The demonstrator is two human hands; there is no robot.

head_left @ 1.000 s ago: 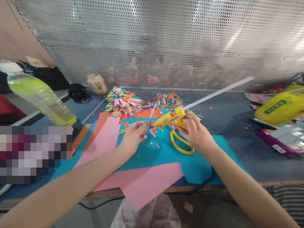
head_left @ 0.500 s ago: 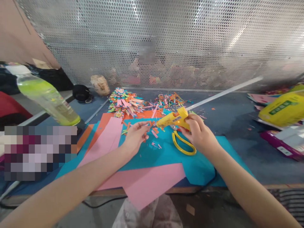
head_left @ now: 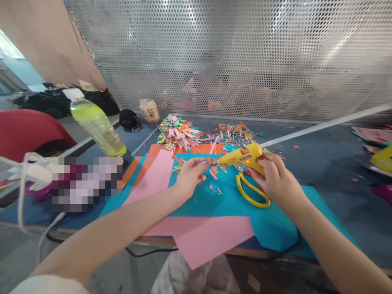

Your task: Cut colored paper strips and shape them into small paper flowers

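Glue gun: yellow, gripped in the right hand, which is closed round its handle; nozzle points left toward the left hand. Glue stick: long, translucent, running up and right from the back of the gun. Paper scrap: small, pinched between the left fingertips just off the nozzle; colour hard to tell. Scissors: yellow-handled, lying just below the gun on the teal sheet. Pink sheets: below and left of the gun, one overhanging the table edge. Finished paper flowers and loose trimmings: behind the gun. Bottle: green drink, far left of the gun. Handling note, as a judgement: keep the nozzle tip close to the scrap and fingertips clear of the hot end; squeeze only a small bead, hold the scrap steady, and avoid dragging glue strings across the teal sheet.
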